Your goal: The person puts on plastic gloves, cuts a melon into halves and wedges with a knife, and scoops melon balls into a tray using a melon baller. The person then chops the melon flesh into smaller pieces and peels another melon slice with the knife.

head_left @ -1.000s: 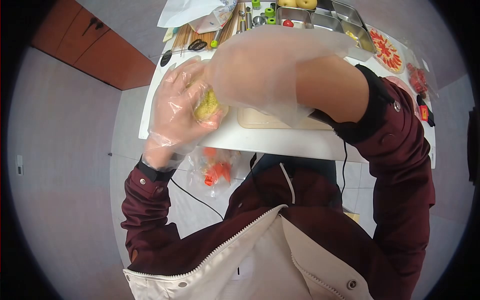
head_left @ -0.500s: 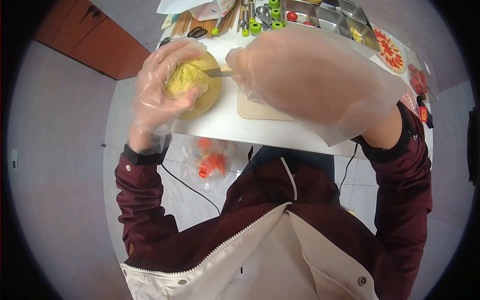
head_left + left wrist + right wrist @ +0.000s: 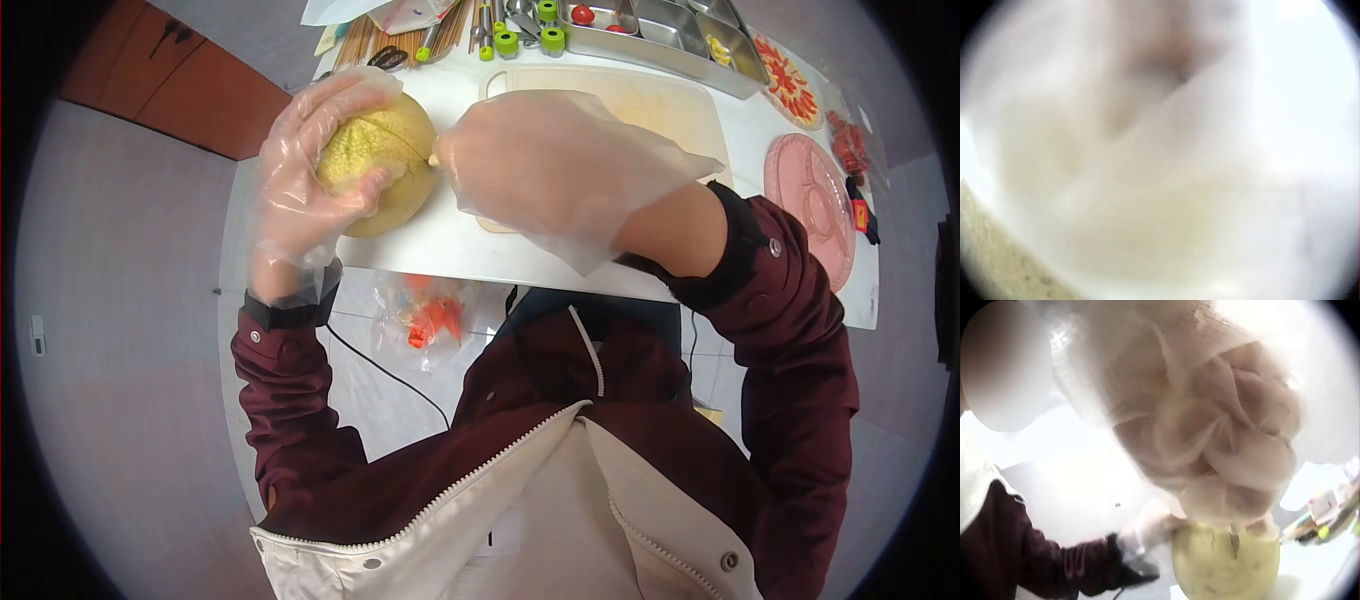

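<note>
A round yellow-green melon (image 3: 408, 205) stands at the left of the white table. My left hand (image 3: 312, 180), in a clear plastic glove, grips it from the left with fingers over the top and thumb in front. At its right side my gloved right hand (image 3: 545, 165) holds a knife, its pale handle end (image 3: 434, 160) just showing. In the right wrist view the right hand (image 3: 1222, 431) has curled fingers, and a bit of blade (image 3: 1234, 542) shows against the melon (image 3: 1225, 569). How deep the blade sits is hidden. The left wrist view is blurred.
A cream cutting board (image 3: 660, 100) lies under and behind the right arm. Steel trays (image 3: 670, 45), green-handled tools (image 3: 506, 43) and skewers (image 3: 362, 42) are at the back. A pink plate (image 3: 810, 200) and a fruit platter (image 3: 790, 85) stand at right.
The right hand first covered the melon, then drew back right with the knife blade showing; now it is close to the melon's right side, the blade mostly hidden. The left hand moved slightly left.
</note>
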The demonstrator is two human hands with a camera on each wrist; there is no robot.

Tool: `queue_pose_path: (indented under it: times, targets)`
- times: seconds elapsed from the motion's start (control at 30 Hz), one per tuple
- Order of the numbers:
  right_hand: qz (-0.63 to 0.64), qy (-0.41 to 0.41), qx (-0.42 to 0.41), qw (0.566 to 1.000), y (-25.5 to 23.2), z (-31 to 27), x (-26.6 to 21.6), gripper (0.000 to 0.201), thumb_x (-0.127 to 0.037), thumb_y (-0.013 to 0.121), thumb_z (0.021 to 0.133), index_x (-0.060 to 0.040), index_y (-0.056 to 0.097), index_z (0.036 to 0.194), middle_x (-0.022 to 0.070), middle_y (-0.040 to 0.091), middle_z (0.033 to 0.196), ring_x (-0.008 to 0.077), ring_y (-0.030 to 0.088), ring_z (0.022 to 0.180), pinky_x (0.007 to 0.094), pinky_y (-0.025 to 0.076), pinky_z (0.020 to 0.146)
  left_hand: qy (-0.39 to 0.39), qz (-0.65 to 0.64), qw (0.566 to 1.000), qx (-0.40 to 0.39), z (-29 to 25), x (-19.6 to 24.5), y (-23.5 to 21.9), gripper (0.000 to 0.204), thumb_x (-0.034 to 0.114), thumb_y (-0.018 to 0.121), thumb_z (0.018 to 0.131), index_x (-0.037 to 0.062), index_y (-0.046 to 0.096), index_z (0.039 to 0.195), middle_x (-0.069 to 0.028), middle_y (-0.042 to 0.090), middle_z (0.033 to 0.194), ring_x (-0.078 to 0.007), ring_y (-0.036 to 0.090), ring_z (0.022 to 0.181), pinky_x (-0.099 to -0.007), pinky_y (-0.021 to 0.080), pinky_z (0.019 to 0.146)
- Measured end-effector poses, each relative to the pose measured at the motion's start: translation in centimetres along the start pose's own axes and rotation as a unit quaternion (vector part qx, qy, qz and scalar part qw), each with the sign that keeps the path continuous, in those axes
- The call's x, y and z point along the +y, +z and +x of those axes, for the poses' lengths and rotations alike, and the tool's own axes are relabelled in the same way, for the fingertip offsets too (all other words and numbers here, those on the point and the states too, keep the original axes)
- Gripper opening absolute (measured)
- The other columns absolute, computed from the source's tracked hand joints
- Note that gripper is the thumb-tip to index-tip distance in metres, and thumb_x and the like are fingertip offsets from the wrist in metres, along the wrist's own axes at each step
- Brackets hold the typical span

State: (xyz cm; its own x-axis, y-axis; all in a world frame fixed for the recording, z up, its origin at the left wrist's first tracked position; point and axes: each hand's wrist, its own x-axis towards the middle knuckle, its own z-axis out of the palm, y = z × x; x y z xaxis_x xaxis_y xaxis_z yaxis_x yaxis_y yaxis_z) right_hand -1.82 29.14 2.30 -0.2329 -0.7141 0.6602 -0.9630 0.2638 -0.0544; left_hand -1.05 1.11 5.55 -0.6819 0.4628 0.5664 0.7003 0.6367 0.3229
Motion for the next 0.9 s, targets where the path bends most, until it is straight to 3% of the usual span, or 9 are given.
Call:
queue_pose_path:
  times: [0.17,0.27,0.4,0.47,0.5,0.57,0.67,0.77,0.9]
  targets:
    - [0.038,0.171,-0.129,0.976,-0.4,1.8,-1.9,0.011,-0.012,0.064,0.083,-0.0034,0.071,0.082,0.0166,0.070,0.076,0.0362,0.071,0.073,0.0470,0.055,0.067,-0.049,-0.036,0.998,-0.014,0.2,-1.8,-0.6,0.062,0.040,0.078,0.077,0.0012,0.070,0.124,-0.0183,0.065,0.134,-0.0334,0.061,0.125,-0.0443,0.047,0.107]
    - [0.081,0.213,-0.062,0.972,0.8,1.9,-2.6,0.014,-0.011,0.062,0.084,-0.0030,0.072,0.080,0.0175,0.071,0.076,0.0372,0.071,0.072,0.0471,0.056,0.069,-0.048,-0.051,0.997,-0.027,0.3,-2.4,-1.0,0.061,0.039,0.078,0.077,0.0009,0.070,0.124,-0.0183,0.065,0.133,-0.0331,0.061,0.124,-0.0438,0.047,0.108]
    - [0.062,0.280,-0.143,0.947,1.2,3.3,-2.5,0.015,-0.011,0.063,0.083,-0.0041,0.075,0.080,0.0182,0.073,0.081,0.0360,0.073,0.079,0.0462,0.057,0.070,-0.063,-0.070,0.995,-0.019,0.2,-2.6,-1.2,0.060,0.039,0.077,0.079,0.0004,0.069,0.124,-0.0191,0.065,0.133,-0.0332,0.062,0.124,-0.0436,0.047,0.108]
    - [0.072,0.286,-0.156,0.943,1.3,4.3,-1.4,0.014,-0.010,0.064,0.082,-0.0046,0.076,0.081,0.0181,0.074,0.082,0.0357,0.074,0.081,0.0456,0.057,0.070,-0.069,-0.059,0.996,-0.006,1.0,-2.4,-1.2,0.048,0.024,0.078,0.077,0.0081,0.073,0.123,-0.0136,0.069,0.131,-0.0357,0.064,0.122,-0.0420,0.050,0.106]
    - [0.034,0.246,-0.185,0.951,1.4,4.8,-0.9,0.011,-0.010,0.066,0.080,-0.0044,0.076,0.082,0.0172,0.073,0.080,0.0353,0.073,0.080,0.0445,0.057,0.068,-0.066,-0.057,0.996,-0.005,0.9,-2.0,-1.0,0.048,0.024,0.078,0.077,0.0081,0.073,0.123,-0.0136,0.069,0.131,-0.0357,0.064,0.122,-0.0420,0.050,0.106]
    - [-0.004,0.206,-0.214,0.955,1.5,5.2,-0.9,0.010,-0.009,0.069,0.077,-0.0042,0.076,0.083,0.0164,0.072,0.078,0.0349,0.073,0.080,0.0434,0.057,0.067,-0.136,0.211,0.968,0.023,0.9,0.8,0.3,0.043,0.025,0.074,0.083,0.0128,0.074,0.123,-0.0105,0.069,0.131,-0.0357,0.064,0.121,-0.0427,0.052,0.103]
    - [-0.052,0.067,-0.095,0.992,0.2,5.5,-0.9,0.017,-0.012,0.062,0.084,-0.0021,0.076,0.086,0.0197,0.072,0.084,0.0386,0.072,0.079,0.0459,0.057,0.069,-0.188,0.263,0.943,0.076,0.2,2.2,2.0,0.038,0.025,0.072,0.085,0.0161,0.075,0.122,-0.0092,0.070,0.130,-0.0349,0.066,0.117,-0.0434,0.053,0.101]
    - [-0.026,0.067,-0.134,0.988,0.1,6.2,-0.7,0.015,-0.012,0.064,0.083,-0.0008,0.074,0.085,0.0192,0.071,0.085,0.0383,0.071,0.080,0.0442,0.057,0.070,-0.241,0.229,0.941,0.057,1.3,1.0,0.8,0.038,0.024,0.071,0.085,0.0132,0.076,0.122,-0.0113,0.071,0.128,-0.0323,0.068,0.114,-0.0416,0.053,0.100]
    - [-0.072,-0.012,-0.011,0.997,0.3,5.9,0.2,0.011,-0.010,0.067,0.079,-0.0010,0.069,0.086,0.0158,0.067,0.085,0.0355,0.069,0.085,0.0431,0.057,0.073,-0.291,0.088,0.949,0.080,1.6,-1.2,-0.5,0.039,0.025,0.069,0.086,0.0078,0.076,0.120,-0.0143,0.072,0.124,-0.0294,0.071,0.107,-0.0379,0.055,0.095]
